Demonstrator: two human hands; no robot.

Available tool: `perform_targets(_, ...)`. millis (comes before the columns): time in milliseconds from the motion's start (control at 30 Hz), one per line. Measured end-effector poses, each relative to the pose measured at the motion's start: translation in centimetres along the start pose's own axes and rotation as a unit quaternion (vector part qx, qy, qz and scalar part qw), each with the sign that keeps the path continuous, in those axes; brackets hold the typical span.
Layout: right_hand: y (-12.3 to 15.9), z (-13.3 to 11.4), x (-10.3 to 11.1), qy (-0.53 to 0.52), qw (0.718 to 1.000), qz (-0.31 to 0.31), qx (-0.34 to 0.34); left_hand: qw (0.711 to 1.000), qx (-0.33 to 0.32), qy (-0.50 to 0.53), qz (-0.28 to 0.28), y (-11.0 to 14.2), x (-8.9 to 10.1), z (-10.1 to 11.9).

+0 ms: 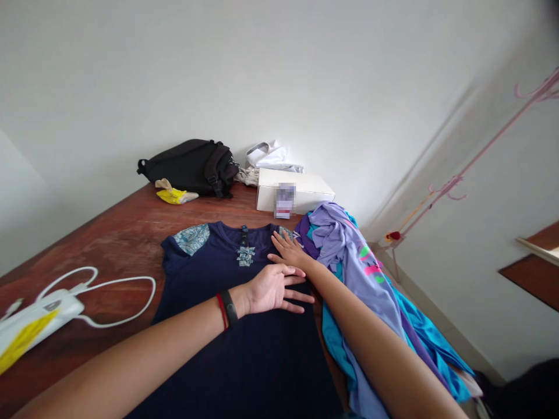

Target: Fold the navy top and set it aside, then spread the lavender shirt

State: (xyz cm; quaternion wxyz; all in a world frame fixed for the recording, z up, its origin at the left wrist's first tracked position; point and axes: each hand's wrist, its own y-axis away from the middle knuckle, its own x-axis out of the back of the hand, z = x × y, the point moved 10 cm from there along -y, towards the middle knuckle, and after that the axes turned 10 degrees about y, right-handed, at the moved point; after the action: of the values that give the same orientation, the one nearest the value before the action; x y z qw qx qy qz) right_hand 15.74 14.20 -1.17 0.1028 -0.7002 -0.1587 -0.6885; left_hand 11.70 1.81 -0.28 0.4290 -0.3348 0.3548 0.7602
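Spreading the right hand (pixel 290 250) on a shoulder of the navy shirt (pixel 266 355) and the left hand (pixel 273 288) over its chest, lower centre of the frame, perhaps risking creases through dragging toward the heaped clothes (pixel 347 250) at lower right.

A plain back wall (pixel 279 70) rises pale grey-white behind the wooden table (pixel 109 244), whose reddish-brown top looks worn and scuffed in patches. Over on the left, I see a side wall (pixel 17 192) meeting it at a faint corner. To the right a pink coat stand (pixel 493 148) leans across my view, its curved hooks sticking out against the wall — a narrow strip of light floor (pixel 465 348) shows below. Brown wooden furniture (pixel 535 282) juts in at the far right edge. The light is soft — gentle greys shade the corners.
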Motion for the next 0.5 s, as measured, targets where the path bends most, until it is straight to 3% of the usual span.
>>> perform_targets(133, 0.0, 0.1, -0.1, 0.003, 1.0, -0.001, -0.014, 0.998, 0.027, -0.055, -0.026, 0.7, -1.3, -0.3)
perform_targets(267, 0.3, -0.2, 0.2, 0.003, 1.0, -0.002, -0.007, 0.98, 0.036, -0.194, 0.006, 2.8, -2.6, 0.7)
perform_targets(400, 0.7, -0.4, 0.4, 0.009, 1.0, -0.013, 0.0, 0.963, -0.048, -0.262, 0.043, 6.4, -2.7, 5.2)
perform_targets(500, 0.9, -0.6, 0.5, -0.003, 1.0, -0.014, 0.002, 0.921, -0.141, -0.338, 0.13, 10.0, 0.7, 10.4)
